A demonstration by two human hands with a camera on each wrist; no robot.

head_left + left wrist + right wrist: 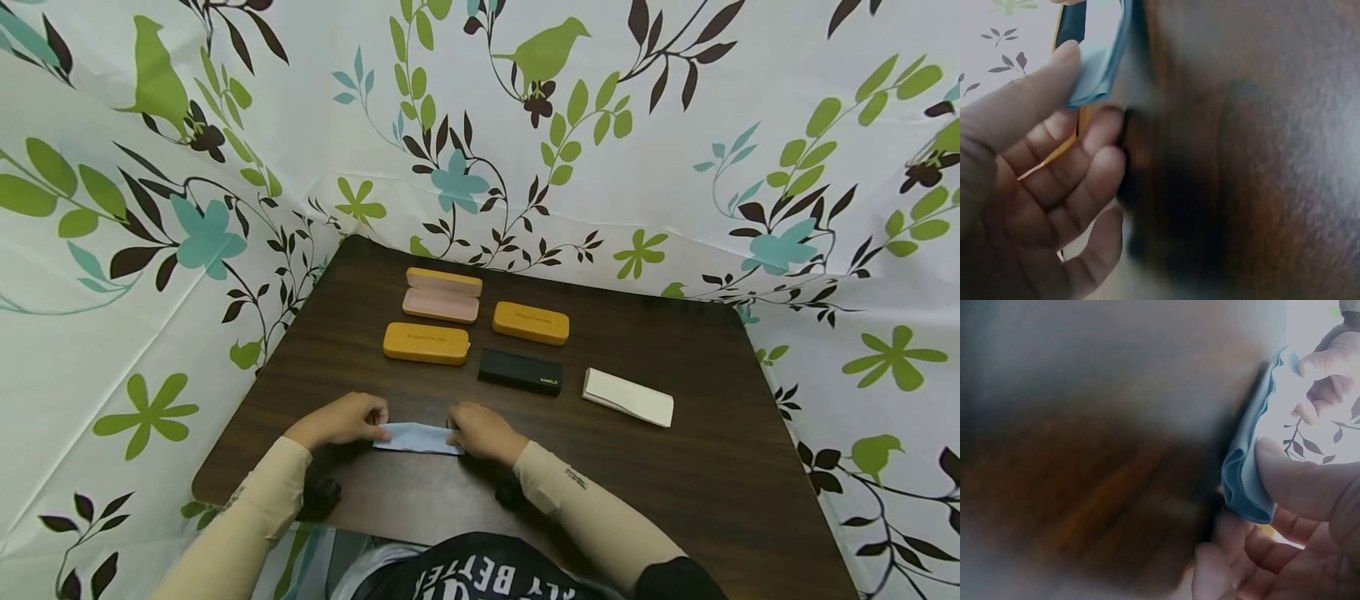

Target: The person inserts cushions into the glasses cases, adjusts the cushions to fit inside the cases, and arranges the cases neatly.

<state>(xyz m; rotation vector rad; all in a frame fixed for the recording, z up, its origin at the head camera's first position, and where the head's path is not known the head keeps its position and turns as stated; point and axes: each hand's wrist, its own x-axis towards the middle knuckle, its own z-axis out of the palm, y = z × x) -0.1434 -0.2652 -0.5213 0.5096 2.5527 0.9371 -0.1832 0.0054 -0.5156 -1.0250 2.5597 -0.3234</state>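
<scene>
A light blue cloth (417, 438), folded into a narrow strip, lies between my two hands near the front of the table. My left hand (351, 418) pinches its left end, the thumb (1054, 81) on top and fingers beneath. At the other end my right hand (483, 431) grips the cloth in the same way. In the right wrist view the cloth's stacked, wavy layers (1244, 478) show along its edge, with the right thumb (1291, 478) pressed on its face.
Beyond my hands are an open yellow glasses case (441, 308) with pink lining, two closed yellow cases (426, 343) (531, 323), a black case (520, 372) and a white flat case (628, 398). The brown table (712, 467) meets patterned cloth walls at the back.
</scene>
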